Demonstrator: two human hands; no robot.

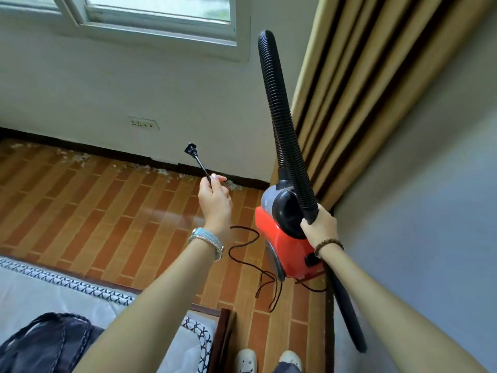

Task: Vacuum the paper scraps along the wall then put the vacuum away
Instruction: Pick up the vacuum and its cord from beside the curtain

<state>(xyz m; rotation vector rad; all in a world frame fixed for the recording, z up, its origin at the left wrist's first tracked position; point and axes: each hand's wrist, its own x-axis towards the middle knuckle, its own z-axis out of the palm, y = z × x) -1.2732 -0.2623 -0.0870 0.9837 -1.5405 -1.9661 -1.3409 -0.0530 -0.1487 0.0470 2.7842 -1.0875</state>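
Now left hand pinches the plug cord, right hand grips ribbed black hose on red vacuum.

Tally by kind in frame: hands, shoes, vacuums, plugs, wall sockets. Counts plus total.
Hands: 2, left hand pinching the cord, right hand gripping the hose
Shoes: 2, left shoe, right shoe
Vacuum: 1
Plug: 1
Wall socket: 1
Total: 7
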